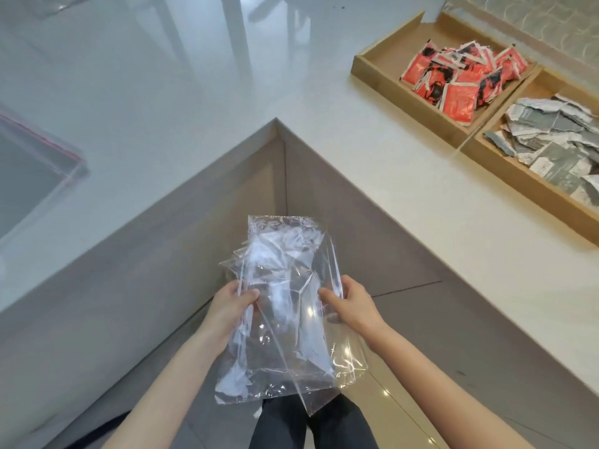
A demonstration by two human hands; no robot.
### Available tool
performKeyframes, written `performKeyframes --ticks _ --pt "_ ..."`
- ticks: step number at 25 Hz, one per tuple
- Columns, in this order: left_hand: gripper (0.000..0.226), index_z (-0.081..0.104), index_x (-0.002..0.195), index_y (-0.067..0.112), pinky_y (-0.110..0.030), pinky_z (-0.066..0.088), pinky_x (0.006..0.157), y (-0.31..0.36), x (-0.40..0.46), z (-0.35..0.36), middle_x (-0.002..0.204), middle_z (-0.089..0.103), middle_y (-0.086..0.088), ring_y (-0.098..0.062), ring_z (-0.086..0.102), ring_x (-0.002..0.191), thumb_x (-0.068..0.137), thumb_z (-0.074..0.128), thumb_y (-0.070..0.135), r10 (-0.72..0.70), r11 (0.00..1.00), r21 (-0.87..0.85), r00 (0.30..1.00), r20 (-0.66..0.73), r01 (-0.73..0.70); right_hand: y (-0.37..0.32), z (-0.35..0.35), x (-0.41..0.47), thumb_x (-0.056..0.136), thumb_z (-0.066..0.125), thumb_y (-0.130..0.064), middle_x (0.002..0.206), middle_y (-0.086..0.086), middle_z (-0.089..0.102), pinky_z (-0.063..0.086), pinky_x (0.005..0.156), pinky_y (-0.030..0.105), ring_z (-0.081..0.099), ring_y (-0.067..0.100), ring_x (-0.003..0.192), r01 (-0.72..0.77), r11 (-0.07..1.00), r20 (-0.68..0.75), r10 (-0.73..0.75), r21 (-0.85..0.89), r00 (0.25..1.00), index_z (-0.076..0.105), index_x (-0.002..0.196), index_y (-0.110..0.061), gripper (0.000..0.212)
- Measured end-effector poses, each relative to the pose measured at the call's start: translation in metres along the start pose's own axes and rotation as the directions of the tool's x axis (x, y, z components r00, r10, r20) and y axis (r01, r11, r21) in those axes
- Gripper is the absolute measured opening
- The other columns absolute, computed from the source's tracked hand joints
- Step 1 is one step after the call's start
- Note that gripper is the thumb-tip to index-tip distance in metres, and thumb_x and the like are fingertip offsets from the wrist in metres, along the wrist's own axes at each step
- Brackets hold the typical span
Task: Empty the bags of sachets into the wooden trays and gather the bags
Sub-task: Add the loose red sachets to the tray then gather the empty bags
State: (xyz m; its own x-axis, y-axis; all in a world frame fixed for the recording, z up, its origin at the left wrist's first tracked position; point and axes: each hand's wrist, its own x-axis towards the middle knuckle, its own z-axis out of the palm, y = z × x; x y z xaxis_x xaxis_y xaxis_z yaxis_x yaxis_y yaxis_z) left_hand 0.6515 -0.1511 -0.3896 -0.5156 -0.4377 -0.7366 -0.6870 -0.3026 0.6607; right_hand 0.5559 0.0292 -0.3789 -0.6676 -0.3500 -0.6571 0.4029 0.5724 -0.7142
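Right edge crops the grey-sachet tray (505, 176); sachet print illegible.

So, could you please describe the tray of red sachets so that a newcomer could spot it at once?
Start at the white counter on the right. Two wooden trays sit side by side there; it is the farther tray. It holds red-and-black sachets, whereas its neighbour holds grey ones.

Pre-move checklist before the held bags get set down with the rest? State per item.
1. Both hands grip the clear bags: left hand, right hand: ok.
2. Held bags empty of sachets: ok, none seen inside.
3. Red sachets in wooden tray: ok.
4. Grey sachets in second tray: ok.
5. All bags gathered: not ok, red-edged bag lies on the counter.
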Motion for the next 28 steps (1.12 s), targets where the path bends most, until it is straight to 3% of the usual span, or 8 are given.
performKeyframes --ticks 5,11,14,16,19,24,26,28 --pt "0.01 0.057 0.094 0.01 -0.035 0.043 0.082 -0.037 0.076 0.014 0.096 0.06 -0.011 -0.024 0.055 0.087 0.085 0.053 0.009 -0.064 0.996 0.061 0.997 -0.049 0.067 0.046 0.027 0.075 0.086 0.056 -0.025 0.105 0.014 0.067 0.056 0.074 0.037 0.065 0.029 0.095 -0.139 0.989 0.013 0.14 -0.042 0.99 0.051 0.087 -0.019 0.008" --pt "0.003 0.053 0.082 0.005 -0.017 0.039 0.042 -0.096 0.167 0.025 0.06 0.055 -0.003 -0.017 0.051 0.057 0.084 0.051 0.004 -0.186 0.981 0.049 0.98 -0.066 0.189 0.121 0.058 0.173 0.077 0.065 -0.029 0.101 0.016 0.07 0.055 0.084 0.048 0.068 0.033 0.091 -0.274 0.961 0.019 0.275 -0.041 0.961 0.051 0.074 -0.023 0.016" --pt "0.024 0.049 0.062 0.006 -0.011 0.034 0.027 -0.13 0.213 0.029 0.028 0.051 0.004 -0.004 0.048 0.026 0.083 0.051 -0.004 -0.217 0.972 0.067 0.97 -0.11 0.225 0.157 0.074 0.218 0.078 0.065 -0.029 0.104 0.016 0.069 0.054 0.084 0.05 0.067 0.034 0.092 -0.32 0.944 0.042 0.324 -0.081 0.945 0.05 0.074 -0.021 0.018" --pt "0.03 0.047 0.055 0.008 -0.013 0.036 0.03 -0.148 0.241 0.03 0.03 0.05 0.003 -0.004 0.047 0.025 0.082 0.052 -0.005 -0.217 0.968 0.1 0.968 -0.122 0.23 0.172 0.086 0.241 0.08 0.063 -0.029 0.107 0.014 0.068 0.055 0.082 0.046 0.068 0.03 0.088 -0.348 0.934 0.054 0.353 -0.084 0.934 0.051 0.082 -0.018 0.017" --pt "0.027 0.047 0.058 0.01 -0.024 0.037 0.047 -0.178 0.287 0.03 0.055 0.05 -0.009 -0.019 0.048 0.047 0.082 0.056 0.001 -0.22 0.963 0.129 0.966 -0.137 0.238 0.193 0.1 0.278 0.083 0.061 -0.029 0.108 0.012 0.065 0.055 0.07 0.033 0.065 0.024 0.082 -0.366 0.928 0.088 0.372 -0.074 0.924 0.05 0.095 -0.014 0.022" --pt "0.032 0.049 0.048 0.006 -0.025 0.037 0.043 -0.218 0.344 0.035 0.022 0.044 0.003 -0.019 0.045 0.036 0.078 0.059 0.002 -0.243 0.92 0.273 0.955 -0.169 0.282 0.216 0.113 0.332 0.082 0.06 -0.028 0.099 0.015 0.066 0.055 0.079 0.037 0.066 0.027 0.084 -0.282 0.907 0.173 0.347 -0.313 0.922 0.057 0.1 -0.004 0.03" --pt "0.026 0.053 0.051 0.002 -0.029 0.044 0.051 -0.229 0.359 0.037 0.02 0.044 0.003 -0.019 0.049 0.038 0.077 0.06 0.004 -0.263 0.889 0.342 0.951 -0.164 0.305 0.218 0.117 0.349 0.082 0.059 -0.021 0.082 0.014 0.066 0.056 0.073 0.035 0.067 0.024 0.069 -0.244 0.869 0.198 0.355 -0.43 0.914 0.058 0.084 -0.003 0.019" --pt "0.01 0.058 0.077 -0.005 -0.035 0.053 0.063 -0.236 0.369 0.039 0.035 0.054 -0.004 -0.022 0.054 0.044 0.077 0.06 0.005 -0.271 0.89 0.332 0.948 -0.167 0.313 0.216 0.123 0.362 0.085 0.056 -0.019 0.063 0.007 0.059 0.054 0.056 0.025 0.059 0.014 0.045 -0.243 0.834 0.197 0.38 -0.495 0.904 0.05 0.068 -0.008 0.021"
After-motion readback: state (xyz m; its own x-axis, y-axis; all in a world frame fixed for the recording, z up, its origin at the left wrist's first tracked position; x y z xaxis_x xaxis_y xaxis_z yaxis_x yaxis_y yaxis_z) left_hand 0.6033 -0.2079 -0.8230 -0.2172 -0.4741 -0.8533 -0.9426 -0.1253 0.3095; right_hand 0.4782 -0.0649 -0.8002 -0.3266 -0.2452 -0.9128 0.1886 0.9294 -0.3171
